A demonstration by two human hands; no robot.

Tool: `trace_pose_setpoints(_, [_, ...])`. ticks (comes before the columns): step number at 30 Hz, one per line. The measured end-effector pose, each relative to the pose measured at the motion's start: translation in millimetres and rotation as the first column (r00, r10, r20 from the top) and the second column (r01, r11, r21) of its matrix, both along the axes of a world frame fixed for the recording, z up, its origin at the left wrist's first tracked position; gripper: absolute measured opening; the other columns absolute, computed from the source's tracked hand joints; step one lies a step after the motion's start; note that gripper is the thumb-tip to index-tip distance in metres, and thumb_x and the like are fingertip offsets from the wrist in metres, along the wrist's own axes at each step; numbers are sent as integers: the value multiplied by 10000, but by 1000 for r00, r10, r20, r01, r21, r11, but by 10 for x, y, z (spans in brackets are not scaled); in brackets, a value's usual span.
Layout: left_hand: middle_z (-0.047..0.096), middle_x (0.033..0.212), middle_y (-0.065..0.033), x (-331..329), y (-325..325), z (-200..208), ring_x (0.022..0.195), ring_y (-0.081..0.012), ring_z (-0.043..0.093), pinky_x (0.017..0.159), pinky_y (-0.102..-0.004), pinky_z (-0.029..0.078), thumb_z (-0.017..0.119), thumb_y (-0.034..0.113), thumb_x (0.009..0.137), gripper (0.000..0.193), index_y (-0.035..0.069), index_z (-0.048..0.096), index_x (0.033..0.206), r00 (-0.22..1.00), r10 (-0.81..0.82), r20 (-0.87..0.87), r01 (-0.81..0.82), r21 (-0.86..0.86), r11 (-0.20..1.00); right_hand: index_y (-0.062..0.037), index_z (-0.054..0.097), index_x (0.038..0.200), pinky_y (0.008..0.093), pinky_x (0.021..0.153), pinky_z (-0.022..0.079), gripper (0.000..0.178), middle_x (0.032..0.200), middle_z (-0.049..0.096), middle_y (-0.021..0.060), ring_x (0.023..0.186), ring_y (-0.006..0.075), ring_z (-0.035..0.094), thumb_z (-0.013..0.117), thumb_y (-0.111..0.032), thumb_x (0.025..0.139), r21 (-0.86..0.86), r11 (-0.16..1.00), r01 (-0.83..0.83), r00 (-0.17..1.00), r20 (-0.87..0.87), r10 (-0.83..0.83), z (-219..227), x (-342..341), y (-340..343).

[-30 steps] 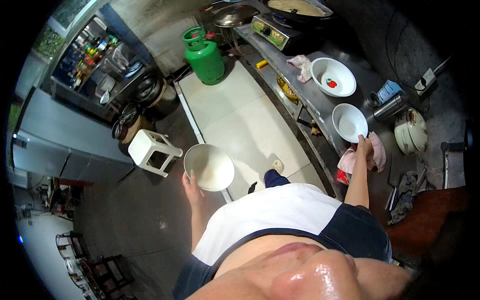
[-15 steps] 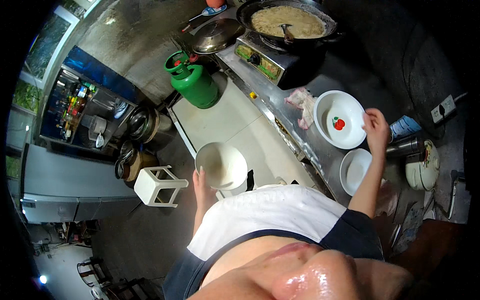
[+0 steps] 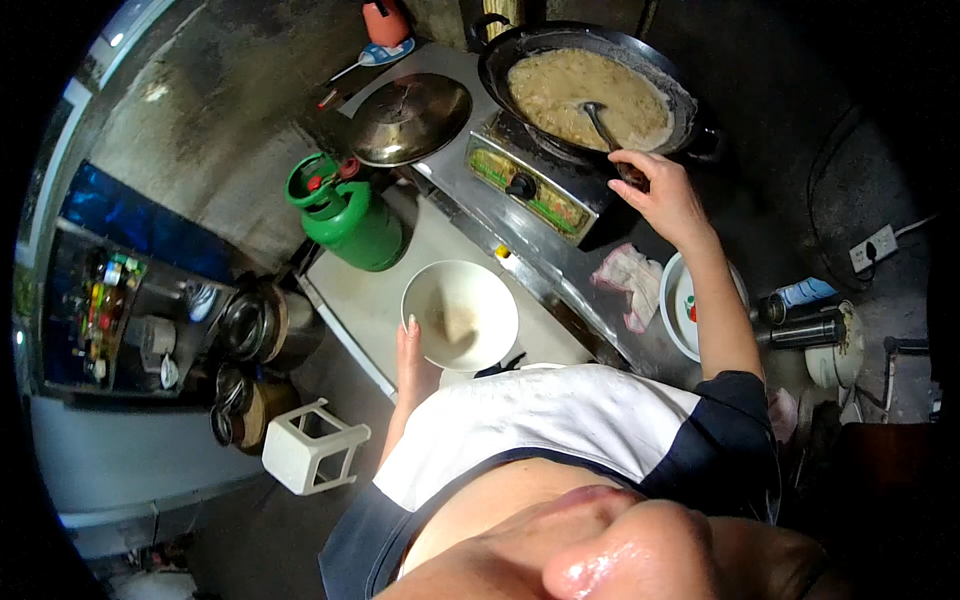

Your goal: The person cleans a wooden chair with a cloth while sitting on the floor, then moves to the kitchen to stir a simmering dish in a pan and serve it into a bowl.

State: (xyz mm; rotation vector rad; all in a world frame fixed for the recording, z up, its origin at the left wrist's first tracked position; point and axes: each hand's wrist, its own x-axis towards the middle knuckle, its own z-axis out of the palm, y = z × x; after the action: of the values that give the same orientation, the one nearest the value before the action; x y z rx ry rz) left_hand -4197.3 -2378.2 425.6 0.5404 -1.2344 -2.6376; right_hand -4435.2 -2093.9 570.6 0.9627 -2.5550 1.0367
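My left hand (image 3: pixel 412 365) holds a deep white bowl (image 3: pixel 465 310) by its left rim, in front of my body. A little cloudy residue shows inside the bowl. My right hand (image 3: pixel 668 200) reaches to the wok and closes its thumb and fingers around the dark handle of a metal ladle (image 3: pixel 598 115). The ladle's head lies partly sunk in pale, thick, lumpy liquid (image 3: pixel 550 85). That liquid fills much of a big black wok (image 3: pixel 690 125) on a gas stove (image 3: pixel 530 190). Beneath my right forearm, a white basin (image 3: pixel 673 325) with a red and green print is partly hidden.
A crumpled pinkish cloth (image 3: pixel 630 285) lies between stove and basin. Left of the stove are a metal wok lid (image 3: pixel 412 118) and a green gas cylinder (image 3: pixel 355 225). A metal flask (image 3: pixel 805 330) stands at the right. A white stool (image 3: pixel 315 445) is on the floor.
My right hand has left the basin's rim and moved up and left to the ladle handle, taking hold of it. The left hand still holds the bowl. The view has shifted toward the stove.
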Motion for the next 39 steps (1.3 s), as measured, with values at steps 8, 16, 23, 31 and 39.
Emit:
trace_pose_setpoints(8, [376, 1291, -101, -670, -828, -59, 1196, -241, 392, 926, -474, 386, 538, 417, 878, 596, 122, 268, 1321, 987, -110, 118, 117, -57, 991, -67, 620, 1006, 346, 706, 487, 220, 902, 632, 193, 846, 324, 624, 577, -210, 844, 133, 934, 333, 936, -171, -309, 277, -597, -177])
trace_pose_setpoints(16, [433, 1232, -117, -976, -870, -177, 1143, -243, 440, 905, -428, 407, 552, 391, 877, 588, 96, 286, 1311, 985, -135, 108, 138, -22, 990, -13, 635, 970, 247, 572, 461, 195, 756, 636, 58, 644, 106, 578, 586, -166, 860, -99, 854, 510, 860, 81, -504, 292, -672, 275])
trace_pose_setpoints(23, [424, 1253, -112, -1036, -715, -88, 1160, -240, 429, 919, -419, 393, 540, 388, 885, 569, 101, 303, 1315, 982, -134, 136, 135, -1, 991, -22, 600, 1009, 176, 375, 247, 243, 566, 466, -26, 433, 18, 359, 518, -217, 888, -283, 730, 622, 725, 559, -402, 311, -476, 684])
trace_pose_setpoints(31, [402, 1287, -108, -988, -564, -52, 1181, -232, 414, 950, -419, 370, 535, 384, 889, 581, 105, 284, 1334, 987, -133, 88, 134, -5, 991, -2, 560, 1002, 159, 329, 219, 264, 543, 415, -34, 389, 25, 331, 498, -231, 887, -493, 529, 691, 546, 835, 64, 62, -544, 672])
trace_pose_setpoints(39, [419, 1273, -100, -913, -461, -61, 1182, -214, 415, 958, -400, 364, 537, 372, 891, 558, 109, 298, 1321, 988, -96, 123, 94, 21, 995, -5, 555, 1022, 152, 331, 227, 284, 554, 410, -34, 396, 22, 328, 497, -251, 891, -510, 500, 700, 534, 839, 109, 77, -522, 623])
